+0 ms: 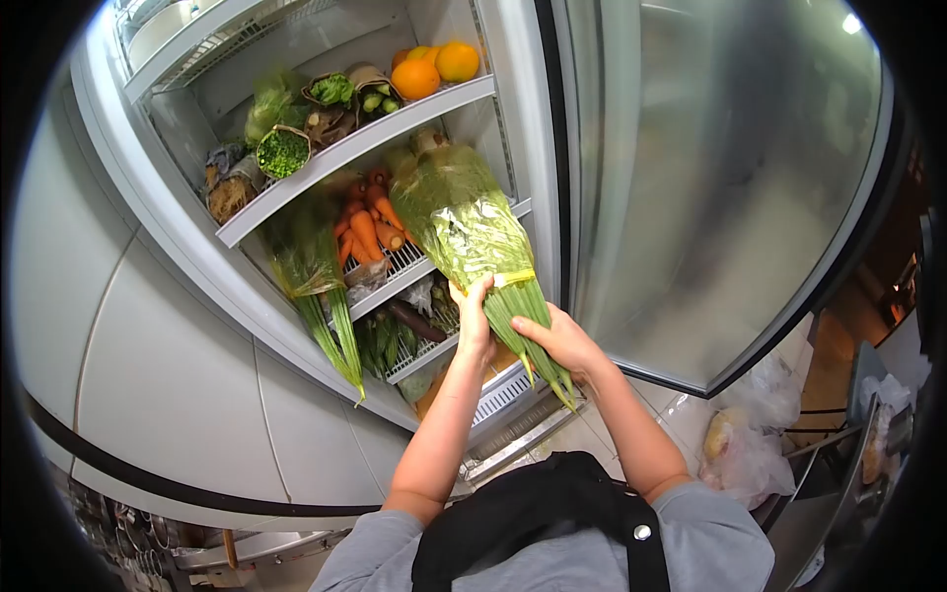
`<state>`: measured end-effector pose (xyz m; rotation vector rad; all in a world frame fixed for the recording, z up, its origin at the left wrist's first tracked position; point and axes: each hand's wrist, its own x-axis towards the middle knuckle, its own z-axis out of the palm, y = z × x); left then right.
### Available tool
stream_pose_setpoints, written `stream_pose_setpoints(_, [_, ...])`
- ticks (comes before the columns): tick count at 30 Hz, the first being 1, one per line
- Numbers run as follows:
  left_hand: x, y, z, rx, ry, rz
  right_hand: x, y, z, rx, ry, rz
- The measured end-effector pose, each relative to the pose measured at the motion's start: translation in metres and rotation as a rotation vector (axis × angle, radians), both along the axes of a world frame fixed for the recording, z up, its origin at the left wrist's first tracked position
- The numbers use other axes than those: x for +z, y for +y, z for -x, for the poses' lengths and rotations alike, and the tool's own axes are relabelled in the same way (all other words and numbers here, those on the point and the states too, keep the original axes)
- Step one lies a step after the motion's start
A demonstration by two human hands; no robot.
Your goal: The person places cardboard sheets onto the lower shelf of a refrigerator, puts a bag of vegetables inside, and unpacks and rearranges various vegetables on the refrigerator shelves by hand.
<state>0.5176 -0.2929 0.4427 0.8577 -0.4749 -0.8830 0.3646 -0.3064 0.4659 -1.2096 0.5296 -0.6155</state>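
A large bunch of long green leaves (483, 237) in clear plastic, with a yellow band round it, lies slanted at the fridge's middle shelf, its leaf tips hanging out toward the person. My left hand (475, 311) is closed on the bunch's left side near the band. Lower down on the right side, my right hand (562, 340) grips the leaves, thumb on top. Left of the bunch are orange carrots (365, 232) on the same shelf, and a second wrapped green bunch (311, 266) with its tips hanging over the edge.
The upper shelf (355, 148) holds oranges (416, 79) and wrapped greens (283, 152). Below are a dark long vegetable (416, 321) and a drawer (503, 395). An open glass door (720, 197) stands at the right; plastic bags (750, 444) lie at the lower right.
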Motion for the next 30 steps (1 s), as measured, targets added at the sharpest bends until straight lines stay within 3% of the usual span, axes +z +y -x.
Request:
stream_pose_setpoints(1, [0.0, -0.001, 0.001, 0.019, 0.001, -0.009, 0.003, 0.004, 0.009, -0.011, 0.076, 0.104])
stream_pose_setpoints(10, [-0.007, -0.006, -0.001, 0.002, 0.112, 0.157, 0.018, 0.061, 0.104, 0.041, 0.264, 0.195])
stream_pose_setpoints(13, [-0.007, -0.003, 0.009, 0.017, 0.123, 0.145, 0.003, 0.059, 0.113, 0.121, 0.227, 0.031])
stream_pose_setpoints(16, [-0.007, -0.001, 0.012, -0.004, 0.134, 0.137, -0.048, 0.028, 0.084, 0.25, -0.085, -0.182])
stream_pose_setpoints(19, [-0.009, -0.003, 0.007, -0.008, 0.145, 0.142, -0.062, 0.022, 0.058, 0.287, -0.158, -0.348])
stream_pose_setpoints(21, [-0.013, -0.008, -0.004, -0.01, 0.143, 0.142, -0.06, 0.026, 0.059, 0.255, -0.145, -0.314])
stream_pose_setpoints(24, [-0.017, -0.01, -0.017, 0.134, 0.026, 0.153, -0.024, 0.04, 0.106, 0.211, 0.222, 0.039])
stream_pose_setpoints(26, [-0.013, -0.011, -0.033, 0.174, 0.002, 0.121, -0.012, 0.055, 0.144, 0.306, 0.319, 0.032])
stream_pose_setpoints(27, [-0.01, -0.009, -0.045, 0.179, 0.016, 0.09, -0.011, 0.068, 0.163, 0.239, 0.366, 0.107])
stream_pose_setpoints(28, [-0.018, -0.014, -0.068, 0.034, 0.118, 0.217, -0.013, 0.082, 0.181, 0.17, 0.412, 0.187])
stream_pose_setpoints(30, [0.001, -0.008, -0.079, 0.035, 0.209, 0.168, -0.022, 0.102, 0.213, 0.133, 0.456, 0.131])
